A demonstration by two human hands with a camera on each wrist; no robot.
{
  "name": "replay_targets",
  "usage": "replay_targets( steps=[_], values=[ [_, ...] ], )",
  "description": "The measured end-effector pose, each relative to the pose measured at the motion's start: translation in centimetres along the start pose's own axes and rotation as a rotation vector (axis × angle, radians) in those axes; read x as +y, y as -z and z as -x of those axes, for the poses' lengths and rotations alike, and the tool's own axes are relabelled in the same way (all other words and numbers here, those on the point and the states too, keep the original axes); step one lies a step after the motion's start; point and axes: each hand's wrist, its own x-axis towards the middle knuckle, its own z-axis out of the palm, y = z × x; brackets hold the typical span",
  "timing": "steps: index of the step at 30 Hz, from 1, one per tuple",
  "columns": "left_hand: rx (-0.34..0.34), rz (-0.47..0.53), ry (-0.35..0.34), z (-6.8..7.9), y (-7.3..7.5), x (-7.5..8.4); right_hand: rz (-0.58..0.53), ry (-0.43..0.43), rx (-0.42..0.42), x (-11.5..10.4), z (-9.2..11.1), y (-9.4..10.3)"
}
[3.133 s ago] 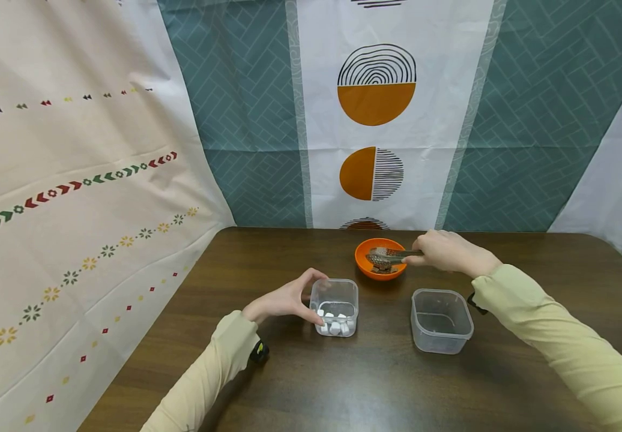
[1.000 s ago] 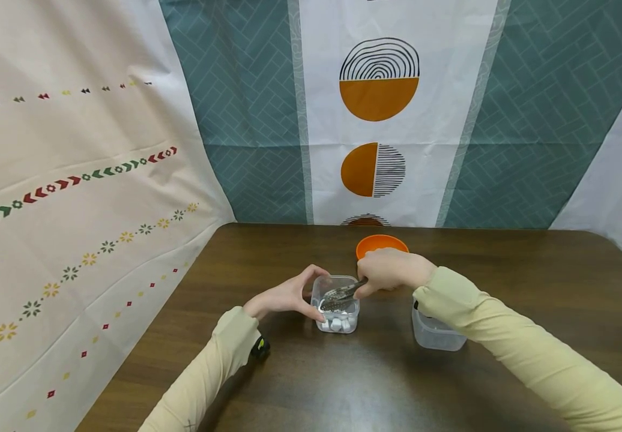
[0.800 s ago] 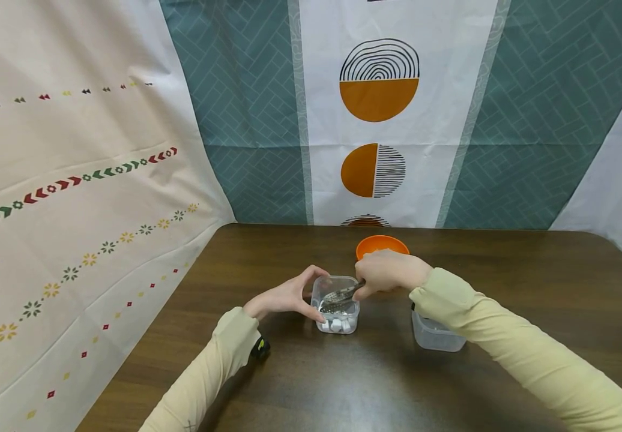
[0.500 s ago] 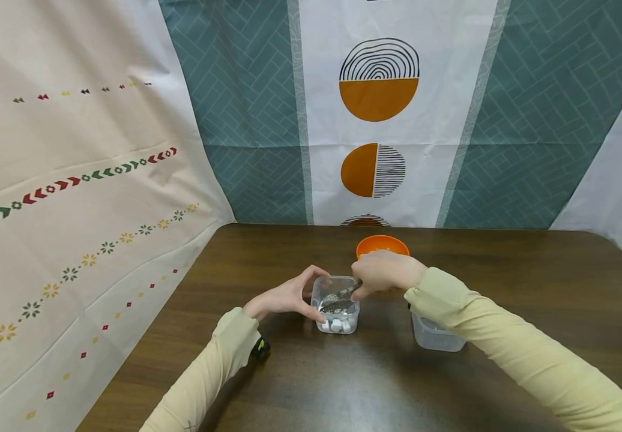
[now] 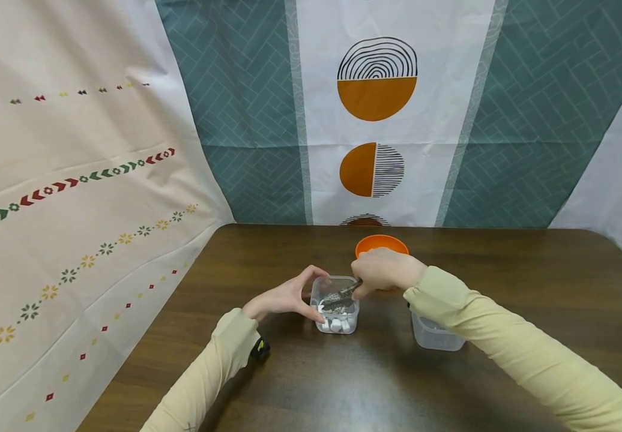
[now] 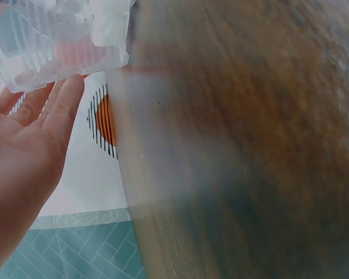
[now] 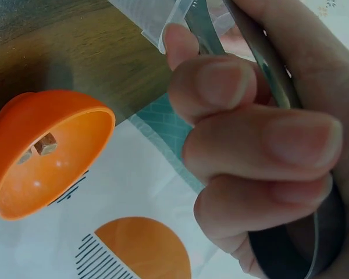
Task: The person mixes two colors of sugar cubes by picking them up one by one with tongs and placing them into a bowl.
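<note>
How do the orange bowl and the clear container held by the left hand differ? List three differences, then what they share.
Shape: the orange bowl is round, while the clear container is squarish with rounded corners.
Look: the orange bowl is opaque; the clear container is see-through.
Contents: the orange bowl holds brownish pieces, the clear container white pieces.
Shared: both are open-topped and stand on the wooden table.
</note>
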Motion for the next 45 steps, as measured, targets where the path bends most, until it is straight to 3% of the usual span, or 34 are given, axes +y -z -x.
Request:
replay_targets(
  steps=[11, 22, 33, 41, 45],
  values=[
    [0.004, 0.007, 0.015, 0.2, 0.0, 0.1, 0.128, -0.012, 0.024, -0.4, -0.3, 0.2],
    [0.004, 0.002, 0.012, 0.2, 0.1, 0.1, 0.076, -0.006, 0.015, -0.4, -0.3, 0.1],
    [-0.003, 0.002, 0.003, 0.1, 0.2, 0.2, 0.123, -0.041, -0.009, -0.8, -1.2, 0.3],
    [-0.01, -0.007, -0.009, 0.1, 0.1, 0.1, 0.21, -0.006, -0.006, -1.1, -1.5, 0.0],
    [-0.021, 0.002, -0.024, 0.0, 0.1, 0.1, 0.194, 0.002, -0.001, -0.9, -1.5, -0.1]
  ],
)
